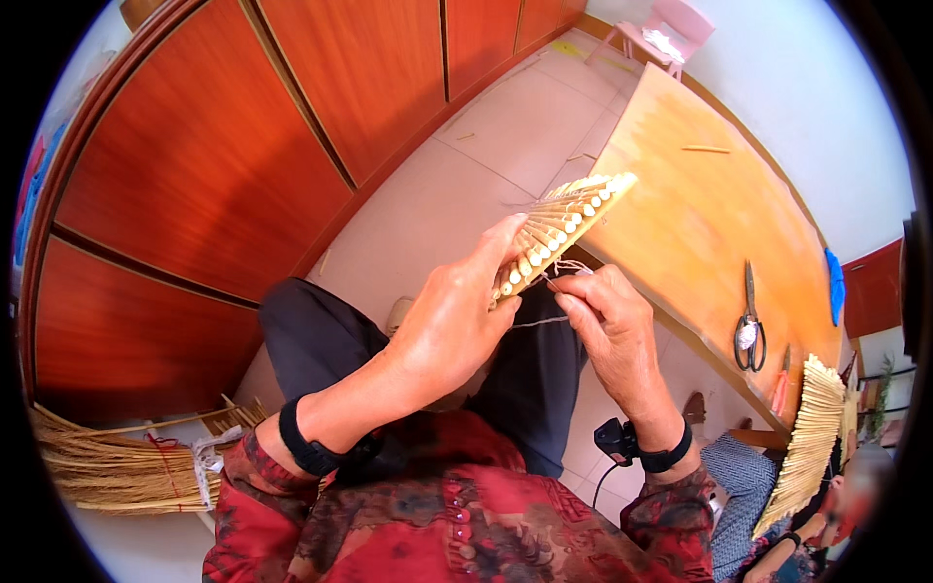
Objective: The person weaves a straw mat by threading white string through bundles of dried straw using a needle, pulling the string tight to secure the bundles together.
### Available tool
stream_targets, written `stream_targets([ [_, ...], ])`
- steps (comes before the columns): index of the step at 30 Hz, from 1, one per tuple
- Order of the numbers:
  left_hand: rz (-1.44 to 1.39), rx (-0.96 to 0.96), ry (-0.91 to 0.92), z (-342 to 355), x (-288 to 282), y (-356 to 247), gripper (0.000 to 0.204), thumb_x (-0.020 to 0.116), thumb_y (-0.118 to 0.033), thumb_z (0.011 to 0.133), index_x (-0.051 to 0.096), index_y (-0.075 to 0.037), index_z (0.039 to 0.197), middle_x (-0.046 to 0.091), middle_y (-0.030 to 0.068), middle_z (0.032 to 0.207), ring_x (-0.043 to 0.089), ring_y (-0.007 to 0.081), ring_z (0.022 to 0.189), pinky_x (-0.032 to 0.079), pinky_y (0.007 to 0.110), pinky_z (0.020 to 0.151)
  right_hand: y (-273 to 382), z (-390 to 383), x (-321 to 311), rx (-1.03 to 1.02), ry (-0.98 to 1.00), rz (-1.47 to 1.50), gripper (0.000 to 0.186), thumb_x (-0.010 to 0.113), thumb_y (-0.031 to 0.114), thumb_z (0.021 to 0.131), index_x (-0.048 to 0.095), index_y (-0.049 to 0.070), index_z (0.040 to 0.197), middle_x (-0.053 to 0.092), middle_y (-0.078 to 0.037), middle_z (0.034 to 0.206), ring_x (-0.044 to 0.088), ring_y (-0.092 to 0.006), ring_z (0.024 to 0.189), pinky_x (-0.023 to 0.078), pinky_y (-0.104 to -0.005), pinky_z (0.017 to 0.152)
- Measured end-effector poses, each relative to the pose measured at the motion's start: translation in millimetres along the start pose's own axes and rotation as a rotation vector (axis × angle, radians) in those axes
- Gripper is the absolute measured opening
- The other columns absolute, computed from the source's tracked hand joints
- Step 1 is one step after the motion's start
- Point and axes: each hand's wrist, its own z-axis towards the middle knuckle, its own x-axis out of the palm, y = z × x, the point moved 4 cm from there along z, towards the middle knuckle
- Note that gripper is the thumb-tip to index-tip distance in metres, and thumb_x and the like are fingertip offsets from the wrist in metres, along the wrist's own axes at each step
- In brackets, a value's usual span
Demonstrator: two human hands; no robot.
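Note:
A row of pale cut stalks (562, 225), bound side by side into a stiff strip, slants up over my lap toward the table corner. My left hand (449, 319) is closed around its lower end, with the thumb along the stalks. Just right of that strip, my right hand (618, 319) pinches a thin light string (575, 266) between thumb and fingertips. Loops of this string lie against the strip's right edge, and one strand runs left under it. The far ends of the stalks are partly hidden behind my left hand.
A wooden table (680, 185) stands at the right, bearing black scissors (749, 330), a red-handled knife (781, 384) and a loose stalk (706, 149). A co-worker at the lower right has a similar stalk strip (805, 442). Straw bundles (126, 471) lie left, below red cabinets (204, 146). A pink chair (671, 29) stands far back.

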Motion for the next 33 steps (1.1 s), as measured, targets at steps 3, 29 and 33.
stream_targets([
  [3,-0.031,-0.001,0.02,-1,3,4,0.065,0.058,0.004,0.079,0.031,-0.001,0.137,0.058,0.0219,0.119,0.056,0.0309,0.113,0.044,0.035,0.094,-3,-5,-2,0.025,0.038,-0.009,0.016,0.062,0.004,0.083,0.065,0.005,0.098,0.057,-0.013,0.078,0.056,-0.0261,0.069,0.046,-0.0322,0.064],
  [29,-0.035,0.079,0.133,15,26,33,0.073,0.056,0.012,0.065,0.037,0.001,0.134,0.044,0.0209,0.132,0.04,0.0349,0.125,0.032,0.037,0.105,-55,-4,-10,0.197,0.095,0.045,0.014,0.058,-0.002,0.088,0.065,0.0,0.1,0.059,-0.004,0.076,0.05,-0.0057,0.057,0.039,-0.0195,0.05],
  [33,0.001,0.078,0.143,20,30,33,0.074,0.055,0.011,0.066,0.036,0.001,0.136,0.044,0.0211,0.132,0.039,0.0343,0.126,0.031,0.037,0.105,-62,-7,-4,0.263,0.025,0.155,0.015,0.059,-0.001,0.087,0.065,0.0,0.101,0.063,-0.006,0.08,0.054,-0.0089,0.061,0.043,-0.0208,0.055],
])
